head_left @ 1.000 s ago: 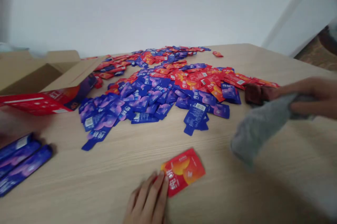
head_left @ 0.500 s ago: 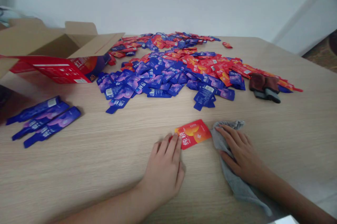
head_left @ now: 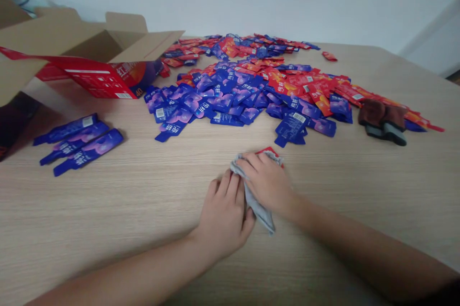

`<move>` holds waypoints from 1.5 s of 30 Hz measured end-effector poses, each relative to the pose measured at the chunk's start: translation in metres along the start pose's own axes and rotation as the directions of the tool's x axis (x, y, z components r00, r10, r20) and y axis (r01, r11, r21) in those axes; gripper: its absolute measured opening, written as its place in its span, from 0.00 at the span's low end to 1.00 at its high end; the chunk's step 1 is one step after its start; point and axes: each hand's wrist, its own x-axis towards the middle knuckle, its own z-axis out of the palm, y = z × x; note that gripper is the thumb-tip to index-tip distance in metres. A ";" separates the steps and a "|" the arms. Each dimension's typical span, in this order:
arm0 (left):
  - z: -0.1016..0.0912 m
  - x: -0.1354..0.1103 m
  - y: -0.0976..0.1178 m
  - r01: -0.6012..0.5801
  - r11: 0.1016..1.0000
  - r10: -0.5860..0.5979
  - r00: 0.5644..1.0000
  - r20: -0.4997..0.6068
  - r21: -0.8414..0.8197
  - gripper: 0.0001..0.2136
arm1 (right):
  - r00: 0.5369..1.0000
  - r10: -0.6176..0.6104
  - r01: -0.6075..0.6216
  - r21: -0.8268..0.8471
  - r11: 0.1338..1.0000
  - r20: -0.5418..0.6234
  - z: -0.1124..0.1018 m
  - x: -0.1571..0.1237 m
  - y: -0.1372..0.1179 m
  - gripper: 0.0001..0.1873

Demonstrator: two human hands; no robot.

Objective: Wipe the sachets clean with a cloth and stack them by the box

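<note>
A red pouch (head_left: 266, 150) lies flat on the table, mostly covered; only its far edge and a corner show. My left hand (head_left: 224, 210) rests palm down at the pouch's near left end, fingers together and pinning it to the tabletop. My right hand (head_left: 268, 181) presses a grey cloth (head_left: 257, 208) over the pouch, its fingers bent on the fabric. The two hands almost touch. Beyond them spreads a heap of blue pouches (head_left: 223, 95) and red pouches (head_left: 316, 88).
Three blue pouches (head_left: 88, 150) lie side by side at the left. An open cardboard box (head_left: 97, 76) stands behind them. Brown and grey cloth items (head_left: 383, 119) sit at the heap's right end. More mixed pouches (head_left: 233, 47) are piled by the wall.
My right hand has slid the grey cloth leftward onto the red pouch, hiding most of it. My left hand keeps its hold. The view has shifted slightly.
</note>
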 end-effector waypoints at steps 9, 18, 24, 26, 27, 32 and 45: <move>0.002 -0.001 -0.002 -0.007 1.000 0.008 1.000 0.019 -0.007 0.29 | 0.988 0.153 -0.153 -0.106 0.983 -0.009 0.015 -0.024 0.036 0.14; 0.003 -0.001 -0.002 -0.028 0.998 0.028 1.000 0.007 -0.056 0.27 | 0.958 0.286 -0.283 0.073 0.956 -0.023 -0.018 -0.031 0.063 0.09; -0.002 0.000 0.000 -0.038 0.999 0.039 0.999 0.037 -0.034 0.25 | 0.999 0.021 -0.022 0.042 0.999 0.024 -0.004 -0.010 0.009 0.17; -0.003 0.001 0.000 -0.037 0.999 0.039 0.998 0.048 -0.026 0.25 | 0.997 -0.004 0.007 -0.040 0.999 0.072 0.006 -0.011 0.004 0.18; -0.002 0.001 0.000 -0.038 0.999 0.038 0.998 0.047 -0.020 0.25 | 0.997 0.010 -0.004 -0.073 0.997 0.077 0.010 -0.013 0.006 0.18; -0.001 0.000 0.001 -0.041 0.999 0.041 0.999 0.026 -0.004 0.28 | 0.987 0.156 -0.149 -0.139 0.979 0.041 0.015 -0.029 0.032 0.18; 0.000 -0.001 0.001 -0.055 0.998 0.055 0.999 0.000 0.011 0.28 | 0.971 0.226 -0.222 0.044 0.974 -0.084 -0.015 -0.030 0.041 0.14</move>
